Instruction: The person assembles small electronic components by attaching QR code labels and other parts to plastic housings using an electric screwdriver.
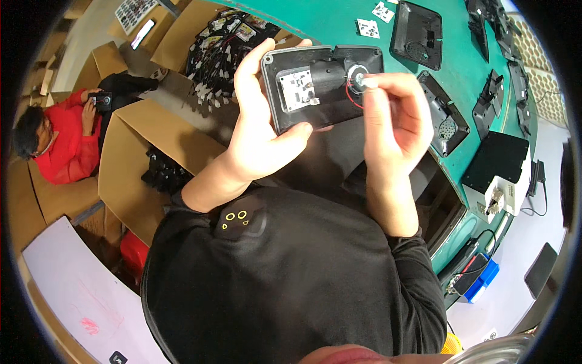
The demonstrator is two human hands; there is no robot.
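Near 12 o'clock, our left hand [251, 136] has its fingers clasped around an open black casing [332, 106]. A white circuit board [297, 91] sits towards its 9 o'clock side, a round speaker [354, 75] at its 2 o'clock. Our right hand [397, 124] has thumb and forefinger at the speaker; whether they grip it we cannot tell. Another casing [418, 27] lies at 1 o'clock on our green tabletop [330, 24].

Blk top [291, 273], blk slvs [419, 285], yel. rings [234, 216].
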